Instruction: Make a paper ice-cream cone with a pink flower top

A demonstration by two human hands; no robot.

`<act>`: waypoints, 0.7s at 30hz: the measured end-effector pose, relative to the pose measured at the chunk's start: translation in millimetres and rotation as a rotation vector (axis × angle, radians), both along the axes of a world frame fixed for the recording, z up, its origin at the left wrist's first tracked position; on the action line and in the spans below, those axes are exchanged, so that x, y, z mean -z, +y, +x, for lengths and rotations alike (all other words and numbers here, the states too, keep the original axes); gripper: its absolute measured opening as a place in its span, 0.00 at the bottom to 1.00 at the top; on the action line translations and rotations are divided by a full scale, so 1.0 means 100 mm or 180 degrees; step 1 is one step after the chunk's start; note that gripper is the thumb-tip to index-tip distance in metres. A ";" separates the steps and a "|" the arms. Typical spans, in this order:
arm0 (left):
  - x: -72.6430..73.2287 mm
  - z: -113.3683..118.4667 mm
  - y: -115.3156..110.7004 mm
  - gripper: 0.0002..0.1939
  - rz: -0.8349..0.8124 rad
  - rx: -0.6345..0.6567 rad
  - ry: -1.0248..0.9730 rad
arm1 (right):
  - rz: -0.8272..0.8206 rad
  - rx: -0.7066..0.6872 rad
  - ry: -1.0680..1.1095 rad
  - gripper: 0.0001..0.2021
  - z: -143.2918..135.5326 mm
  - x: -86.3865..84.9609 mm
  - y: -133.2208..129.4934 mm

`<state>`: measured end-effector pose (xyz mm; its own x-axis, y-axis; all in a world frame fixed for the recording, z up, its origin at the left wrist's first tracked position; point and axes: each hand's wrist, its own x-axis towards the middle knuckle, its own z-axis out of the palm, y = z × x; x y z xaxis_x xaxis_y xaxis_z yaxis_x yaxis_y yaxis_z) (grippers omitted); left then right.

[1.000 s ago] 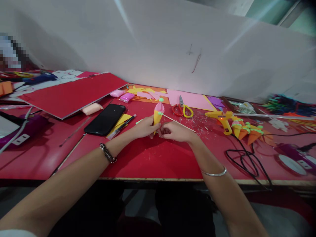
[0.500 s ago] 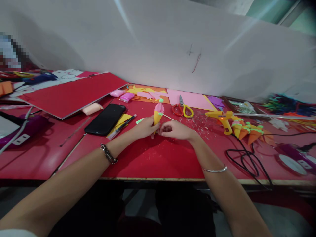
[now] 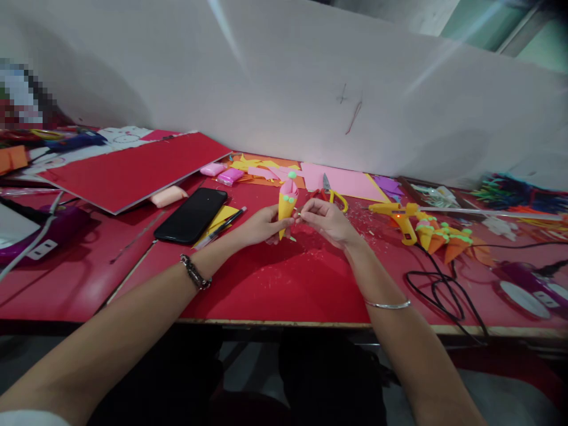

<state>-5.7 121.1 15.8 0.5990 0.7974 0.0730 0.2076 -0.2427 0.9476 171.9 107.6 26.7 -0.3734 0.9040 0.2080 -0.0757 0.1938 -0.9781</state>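
Cone is standing tip-down near frame centre over the bench, now showing its green balls more toward the camera than half a second ago. Right hand is sitting farther from left hand, and the stick is no longer clearly showing. That is probably giving the right fingers freer access to the cone's side. Left hand is gripping the cone's lower part; right hand is bunching its fingertips just beside it, anything pinched being too small to tell.
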 end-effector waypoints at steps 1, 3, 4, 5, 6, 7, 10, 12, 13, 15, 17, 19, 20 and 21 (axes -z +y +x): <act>-0.01 0.00 -0.01 0.10 -0.0033 -0.0009 -0.0050 | -0.0021 0.0096 0.0104 0.05 -0.01 0.01 0.01; -0.02 0.00 -0.01 0.11 -0.0065 -0.0020 -0.0130 | -0.0033 0.0276 0.0241 0.06 -0.02 0.02 0.02; -0.02 -0.01 -0.02 0.11 -0.0065 -0.0028 -0.0186 | -0.0035 0.0348 0.0278 0.06 -0.02 0.02 0.03; -0.01 0.00 -0.02 0.11 -0.0062 -0.0042 -0.0268 | -0.0036 0.0397 0.0306 0.07 -0.02 0.02 0.03; -0.01 0.00 -0.02 0.11 -0.0057 -0.0070 -0.0377 | -0.0034 0.0421 0.0327 0.07 -0.02 0.01 0.04; 0.00 0.00 -0.01 0.11 -0.0055 -0.0100 -0.0503 | -0.0029 0.0420 0.0336 0.08 -0.02 0.02 0.04; 0.00 0.01 -0.01 0.11 -0.0083 -0.0130 -0.0827 | -0.0062 0.0364 0.0265 0.09 -0.02 0.03 0.06; -0.01 0.01 -0.02 0.11 -0.0098 -0.0069 -0.0875 | -0.0153 0.0319 0.0186 0.11 -0.01 0.05 0.07; -0.01 0.00 -0.02 0.11 -0.0095 -0.0033 -0.0862 | -0.0215 0.0306 0.0162 0.11 -0.02 0.06 0.07; -0.02 0.00 -0.03 0.11 -0.0085 -0.0006 -0.0840 | -0.0315 0.0292 0.0147 0.10 -0.03 0.08 0.08; -0.02 0.00 -0.03 0.11 -0.0108 -0.0052 -0.0859 | -0.0335 0.0328 0.0122 0.10 -0.04 0.09 0.08; -0.02 0.00 -0.04 0.12 -0.0153 -0.0201 -0.0840 | -0.0222 0.0448 0.0025 0.10 -0.06 0.09 0.07; -0.01 0.01 -0.04 0.13 -0.0158 -0.0301 -0.0806 | -0.0137 0.0529 -0.0049 0.10 -0.06 0.08 0.07; -0.01 0.01 -0.05 0.13 -0.0141 -0.0415 -0.0760 | -0.0038 0.0609 -0.0125 0.11 -0.06 0.08 0.07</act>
